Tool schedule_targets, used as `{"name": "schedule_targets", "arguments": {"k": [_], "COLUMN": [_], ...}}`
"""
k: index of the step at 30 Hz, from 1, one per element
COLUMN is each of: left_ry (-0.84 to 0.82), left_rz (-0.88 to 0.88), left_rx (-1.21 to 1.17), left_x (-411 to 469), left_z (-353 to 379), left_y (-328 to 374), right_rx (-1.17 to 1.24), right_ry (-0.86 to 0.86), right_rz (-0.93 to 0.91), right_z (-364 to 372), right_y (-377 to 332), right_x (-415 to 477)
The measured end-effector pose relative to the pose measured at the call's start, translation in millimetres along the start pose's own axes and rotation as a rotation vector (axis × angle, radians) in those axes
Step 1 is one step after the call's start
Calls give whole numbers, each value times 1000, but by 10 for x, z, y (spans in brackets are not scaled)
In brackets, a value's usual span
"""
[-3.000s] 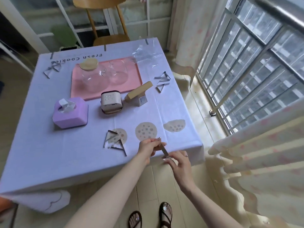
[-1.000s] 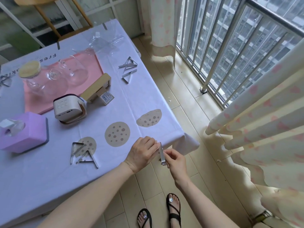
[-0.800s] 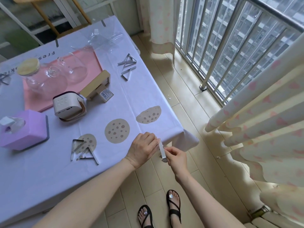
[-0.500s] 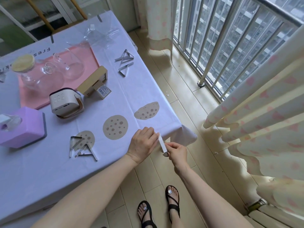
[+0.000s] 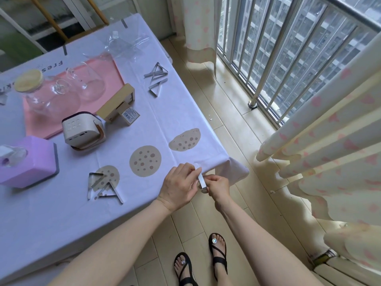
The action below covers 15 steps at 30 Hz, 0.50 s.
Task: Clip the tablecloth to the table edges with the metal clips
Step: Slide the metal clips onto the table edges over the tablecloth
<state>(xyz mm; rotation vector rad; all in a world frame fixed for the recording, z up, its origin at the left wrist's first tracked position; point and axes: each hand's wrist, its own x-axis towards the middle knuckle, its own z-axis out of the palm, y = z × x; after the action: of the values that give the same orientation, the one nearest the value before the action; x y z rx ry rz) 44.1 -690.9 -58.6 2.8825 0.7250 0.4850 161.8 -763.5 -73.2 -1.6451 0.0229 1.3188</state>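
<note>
A pale lilac tablecloth with cookie prints covers the table. At its near edge, close to the right corner, both hands hold one metal clip. My left hand curls over the cloth edge and grips the clip's upper end. My right hand pinches the lower end, just off the edge. Loose metal clips lie near the front of the cloth, and more clips lie by the right edge.
On the table stand a purple tissue box, a small white device, a wooden stand and glass jars on a pink mat. A window railing and curtains lie to the right. My sandalled feet are on the wooden floor.
The view has turned right and closer to the table corner. Both hands have kept hold of the clip and brought it up against the near cloth edge.
</note>
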Motion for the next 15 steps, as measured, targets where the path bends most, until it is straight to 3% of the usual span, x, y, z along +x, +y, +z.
{"name": "schedule_targets", "arguments": {"k": [8,15], "left_ry": [-136,-110], "left_rz": [-66,-154], "left_rx": [-26,15], "left_x": [-144,-87], "left_z": [36,73], "left_y": [38,66], "right_rx": [-1,-23], "right_ry": [-10,-27], "right_rz": [-18,-49], "right_z": [63,87], "right_y": [3,-80], "right_x": [18,11]}}
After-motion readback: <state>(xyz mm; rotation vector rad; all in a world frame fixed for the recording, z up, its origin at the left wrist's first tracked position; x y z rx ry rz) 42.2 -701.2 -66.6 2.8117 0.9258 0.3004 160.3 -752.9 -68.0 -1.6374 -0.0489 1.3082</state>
